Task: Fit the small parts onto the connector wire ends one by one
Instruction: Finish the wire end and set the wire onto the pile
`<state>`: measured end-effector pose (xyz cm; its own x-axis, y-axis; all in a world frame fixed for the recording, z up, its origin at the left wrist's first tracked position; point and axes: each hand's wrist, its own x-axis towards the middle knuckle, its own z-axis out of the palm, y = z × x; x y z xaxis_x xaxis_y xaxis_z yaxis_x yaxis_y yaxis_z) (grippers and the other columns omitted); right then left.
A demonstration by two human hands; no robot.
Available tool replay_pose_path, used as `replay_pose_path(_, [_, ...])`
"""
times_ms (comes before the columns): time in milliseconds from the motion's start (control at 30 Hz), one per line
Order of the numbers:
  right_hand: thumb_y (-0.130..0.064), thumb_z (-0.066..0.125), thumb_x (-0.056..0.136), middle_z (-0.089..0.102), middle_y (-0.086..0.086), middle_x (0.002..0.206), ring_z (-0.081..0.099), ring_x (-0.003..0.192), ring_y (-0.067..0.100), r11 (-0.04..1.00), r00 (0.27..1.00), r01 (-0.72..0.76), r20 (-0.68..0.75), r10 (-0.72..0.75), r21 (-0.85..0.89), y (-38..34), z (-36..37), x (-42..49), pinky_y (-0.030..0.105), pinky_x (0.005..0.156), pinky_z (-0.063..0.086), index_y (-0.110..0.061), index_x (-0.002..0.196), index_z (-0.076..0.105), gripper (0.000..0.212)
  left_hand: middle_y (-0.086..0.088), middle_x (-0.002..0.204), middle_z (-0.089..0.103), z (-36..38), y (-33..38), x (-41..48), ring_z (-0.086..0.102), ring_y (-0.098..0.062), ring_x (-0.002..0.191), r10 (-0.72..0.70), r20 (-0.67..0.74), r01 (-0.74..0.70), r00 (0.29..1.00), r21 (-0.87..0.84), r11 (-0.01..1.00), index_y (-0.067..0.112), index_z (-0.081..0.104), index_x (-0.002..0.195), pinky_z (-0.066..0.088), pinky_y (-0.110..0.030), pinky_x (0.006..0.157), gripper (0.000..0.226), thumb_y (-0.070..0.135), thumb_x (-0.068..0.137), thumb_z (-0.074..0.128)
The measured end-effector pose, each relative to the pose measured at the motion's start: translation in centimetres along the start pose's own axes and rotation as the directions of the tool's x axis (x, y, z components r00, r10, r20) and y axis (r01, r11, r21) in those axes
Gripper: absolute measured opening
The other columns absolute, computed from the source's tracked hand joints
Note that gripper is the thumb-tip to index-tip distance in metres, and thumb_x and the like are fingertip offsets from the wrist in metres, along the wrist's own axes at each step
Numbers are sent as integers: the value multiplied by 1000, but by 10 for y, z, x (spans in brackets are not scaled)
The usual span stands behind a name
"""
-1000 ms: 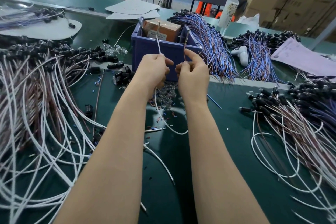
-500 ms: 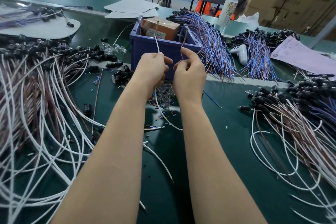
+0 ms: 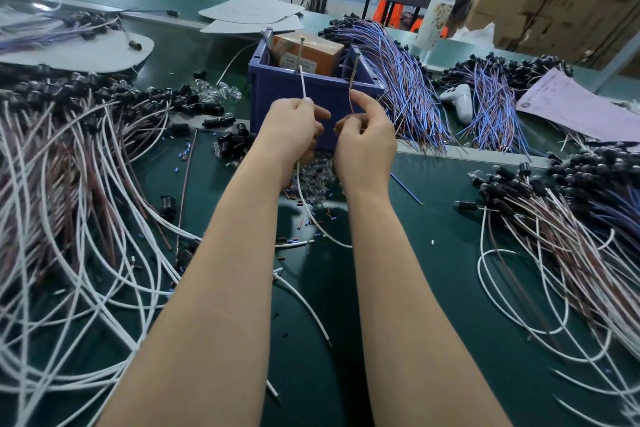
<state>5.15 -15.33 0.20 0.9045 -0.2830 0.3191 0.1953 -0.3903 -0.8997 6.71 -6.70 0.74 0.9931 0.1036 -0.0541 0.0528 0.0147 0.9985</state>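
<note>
L hand pinching the white wire, R hand pinching the brown wire, both ends pointing up, right in front of the blue bin.

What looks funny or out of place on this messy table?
A white thing shaped like a game controller lies between the blue wire bundles; it looks odd among work parts. Tiny coloured bits are spilled on the green mat.
</note>
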Motion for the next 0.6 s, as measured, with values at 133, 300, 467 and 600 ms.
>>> replay_pose_path(133, [-6, 38, 97, 67, 12, 112, 59, 103, 22, 1000, 1000, -2, 10, 2, -2, 0, 0, 0, 26, 88, 44, -16, 128, 56, 37, 6, 49, 41, 1, 0, -1, 31, -3, 31, -8, -9, 8, 1000, -29, 1000, 10, 60, 87, 26, -14, 38, 36, 21, 104, 30])
replay_pose_path(300, [-5, 39, 95, 68, 12, 109, 60, 101, 21, 1000, 1000, -11, 0, 11, -2, 0, -1, 2, 26, 87, 44, -16, 125, 58, 38, 11, 40, 43, 5, 4, -4, 33, -2, 30, 6, -7, -7, 1000, -36, 999, 11, 58, 84, 26, -13, 37, 36, 21, 103, 29])
replay_pose_path(467, [-5, 38, 95, 68, 12, 108, 60, 98, 21, 1000, 1000, -13, -2, 13, -2, 0, -1, 1, 27, 85, 45, -17, 125, 58, 38, 11, 37, 41, 5, 8, -4, 31, -3, 29, -14, -45, 10, 999, -86, 996, 12, 55, 81, 25, -12, 37, 36, 20, 103, 27])
replay_pose_path(600, [-5, 38, 95, 67, 12, 111, 60, 102, 21, 1000, 1000, -8, 2, 8, -4, 0, -1, 1, 26, 87, 44, -17, 126, 58, 38, 12, 36, 40, 3, 4, -4, 29, -3, 29, -47, -29, 43, 998, -119, 992, 11, 55, 82, 23, -11, 36, 36, 20, 104, 27])
